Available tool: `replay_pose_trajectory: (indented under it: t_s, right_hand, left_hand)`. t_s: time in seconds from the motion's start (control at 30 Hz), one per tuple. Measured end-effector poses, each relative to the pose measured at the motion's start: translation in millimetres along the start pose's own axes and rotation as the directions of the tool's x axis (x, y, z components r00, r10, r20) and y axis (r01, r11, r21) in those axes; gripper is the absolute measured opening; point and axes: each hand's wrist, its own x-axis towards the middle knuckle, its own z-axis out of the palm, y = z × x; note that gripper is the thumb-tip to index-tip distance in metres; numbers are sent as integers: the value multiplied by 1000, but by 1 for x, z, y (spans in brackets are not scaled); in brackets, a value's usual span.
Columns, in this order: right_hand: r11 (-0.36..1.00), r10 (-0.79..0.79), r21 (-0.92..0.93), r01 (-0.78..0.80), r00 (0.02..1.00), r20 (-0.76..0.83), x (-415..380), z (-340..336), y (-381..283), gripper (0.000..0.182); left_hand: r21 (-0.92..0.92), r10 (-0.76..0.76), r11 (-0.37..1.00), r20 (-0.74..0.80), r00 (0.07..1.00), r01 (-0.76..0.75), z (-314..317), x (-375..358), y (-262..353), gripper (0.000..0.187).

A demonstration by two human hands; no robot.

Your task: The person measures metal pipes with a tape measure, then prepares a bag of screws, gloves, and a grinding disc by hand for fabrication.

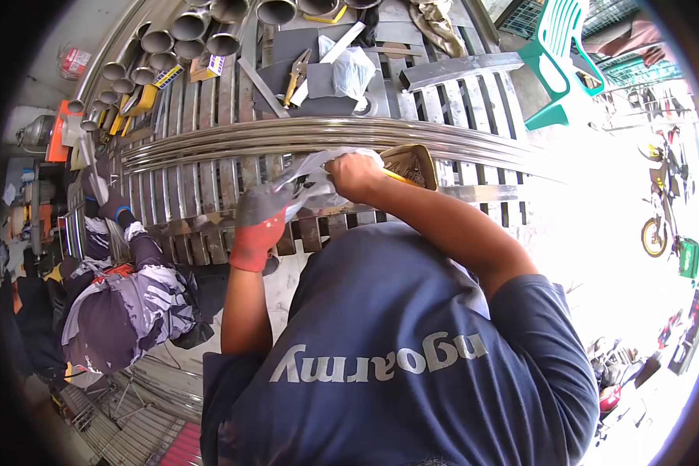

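My left hand (259, 225) wears a grey and red glove and is closed on one side of a clear plastic bag (312, 193). My bare right hand (355, 176) has its fingers wrapped round the bag's other side. Both hands are over the front of the slatted metal table (202, 239). Just right of my right hand stands an open yellowish box (421, 165) with thin rods or pieces inside, too small to name. Long shiny metal rods (287, 132) lie across the table behind my hands.
Metal tubes (188, 27) are stacked at the back left. Pliers (297, 76) and a crumpled plastic bag (351, 74) lie at the back middle, near a square metal bar (462, 70). A green chair (555, 58) stands back right. A co-worker (124, 311) is at the left.
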Motion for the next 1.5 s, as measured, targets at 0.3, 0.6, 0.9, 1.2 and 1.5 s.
replay_pose_trajectory:
  t_s: [0.3, 0.6, 0.9, 1.2, 1.5]
  right_hand:
    - [949, 315, 31, -313, 940, -130, -130, -95, 59, 30]
    - [982, 91, 173, -79, 994, -60, -137, -66, 98, 65]
    - [948, 2, 316, 28, 995, -95, -129, -56, 112, 55]
    - [945, -237, 161, 284, 936, -261, -124, -73, 4, 39]
    - [989, -112, -73, 131, 968, 223, -7, 0, -22, 51]
  left_hand:
    - [49, -79, 995, -56, 995, 82, 2, -21, 19, 24]
    - [-79, -96, 993, -108, 989, 88, 3, -22, 41, 29]
    - [-715, -509, 534, 154, 847, 451, -5, -35, 73, 42]
    - [-990, -551, 45, 89, 829, 137, -10, -46, 73, 65]
    - [-994, -537, -39, 106, 837, 100, -21, -67, 69, 64]
